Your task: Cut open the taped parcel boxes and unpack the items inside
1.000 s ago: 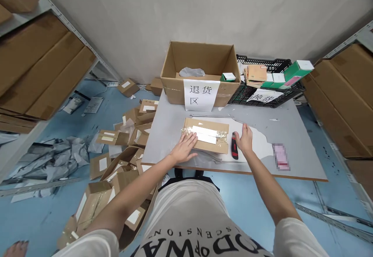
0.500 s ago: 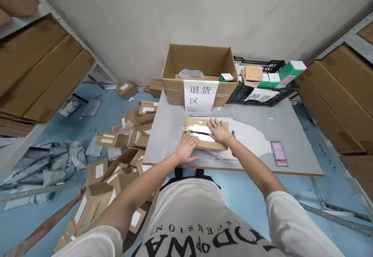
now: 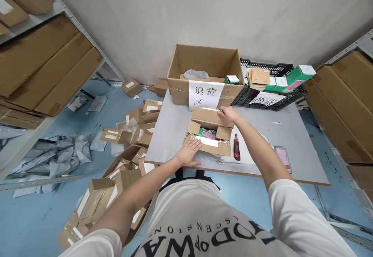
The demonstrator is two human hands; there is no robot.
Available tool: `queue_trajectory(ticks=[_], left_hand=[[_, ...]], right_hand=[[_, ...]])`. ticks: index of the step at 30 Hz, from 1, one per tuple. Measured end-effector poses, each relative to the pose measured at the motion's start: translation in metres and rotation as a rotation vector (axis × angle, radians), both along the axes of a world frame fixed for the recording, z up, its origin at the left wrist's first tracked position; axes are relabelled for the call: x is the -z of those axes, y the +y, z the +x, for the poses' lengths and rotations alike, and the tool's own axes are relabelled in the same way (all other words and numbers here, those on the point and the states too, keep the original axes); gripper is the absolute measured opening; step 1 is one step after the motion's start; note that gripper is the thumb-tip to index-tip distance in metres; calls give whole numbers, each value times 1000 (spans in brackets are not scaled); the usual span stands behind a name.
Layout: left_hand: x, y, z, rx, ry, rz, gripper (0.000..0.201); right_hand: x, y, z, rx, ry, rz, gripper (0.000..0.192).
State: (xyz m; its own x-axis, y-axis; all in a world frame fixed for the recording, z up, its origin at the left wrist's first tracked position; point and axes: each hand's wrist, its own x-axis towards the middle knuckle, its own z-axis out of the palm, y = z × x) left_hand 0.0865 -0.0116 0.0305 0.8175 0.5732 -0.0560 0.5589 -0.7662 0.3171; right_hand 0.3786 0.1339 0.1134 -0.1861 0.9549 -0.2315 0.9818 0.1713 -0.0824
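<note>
Crosswise on the grey table (image 3: 300, 140), an open brown cardboard box (image 3: 223, 149) holds a green-and-pink carton (image 3: 207, 133) just beyond the left hand (image 3: 189, 152), flat and gripping nothing; the right hand (image 3: 230, 115) pinches the far flap (image 3: 205, 115).

Open brown cardboard box (image 3: 219, 148)

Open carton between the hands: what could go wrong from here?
The cutter lies beside the carton, so a sideways shift might knock it; I can't tell whether its blade is out. The right hand grips the far flap; a hard pull might tear it. The carton sits near the front edge of the table, and dragging it closer could tip it off.
</note>
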Motion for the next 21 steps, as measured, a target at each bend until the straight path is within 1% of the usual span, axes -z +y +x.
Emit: queue_trajectory(ticks=[1, 3, 6, 8, 10, 13, 16, 18, 19, 21], left_hand=[[0, -1, 0, -4, 0, 0, 95], [-1, -2, -1, -5, 0, -5, 94], [0, -1, 0, -14, -1, -7, 94], [0, 1, 1, -22, 1, -5, 94], [0, 4, 2, -22, 2, -6, 92], [-6, 10, 3, -21, -16, -22, 82], [-16, 25, 1, -15, -73, -43, 69], [-24, 41, -2, -24, -126, -38, 65], [-27, 52, -3, -50, -149, -28, 63], [-33, 76, -6, -142, -167, -8, 58]], right_hand=[[5, 7, 2, 53, 16, 24, 39], [21, 13, 2, 147, 24, 74, 47], [48, 8, -2, 237, 26, 75, 59], [61, 2, -3, 283, 54, 38, 59], [67, -1, -3, 321, 99, 31, 54], [64, -2, -1, 320, 165, 112, 46], [50, -9, 0, 226, 193, 252, 46], [38, -23, -1, 145, 187, 342, 50], [32, -33, -3, 102, 183, 377, 52], [22, -60, -8, -1, 186, 415, 53]])
